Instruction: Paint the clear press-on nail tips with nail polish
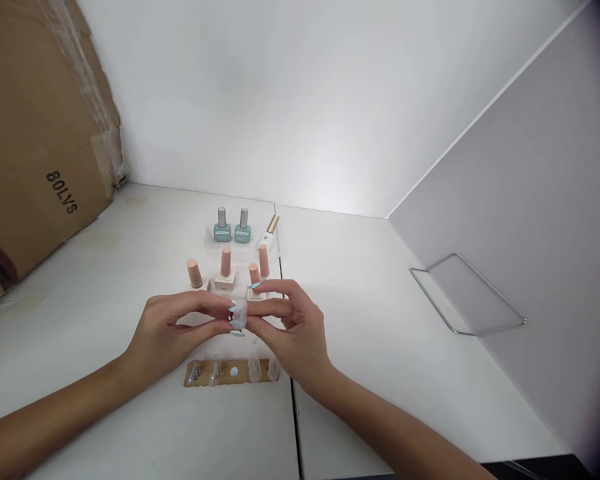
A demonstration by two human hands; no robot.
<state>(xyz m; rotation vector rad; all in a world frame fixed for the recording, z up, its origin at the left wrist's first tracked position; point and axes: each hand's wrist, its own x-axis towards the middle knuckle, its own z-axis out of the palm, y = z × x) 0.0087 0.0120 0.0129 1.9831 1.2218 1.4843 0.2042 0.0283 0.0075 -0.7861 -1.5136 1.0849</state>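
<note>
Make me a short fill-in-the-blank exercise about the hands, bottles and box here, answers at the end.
The left hand and right hand hold a small translucent piece.. Beyond them stand ____ teal bottles.
In color, the cap on the white bottle beside them is ____.
The cardboard box is on the picture's ____ side.

Missing words: two; gold; left.

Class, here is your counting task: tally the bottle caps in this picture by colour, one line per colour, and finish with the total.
Silver caps: 2
Pink caps: 4
Gold cap: 1
Total: 7
</note>
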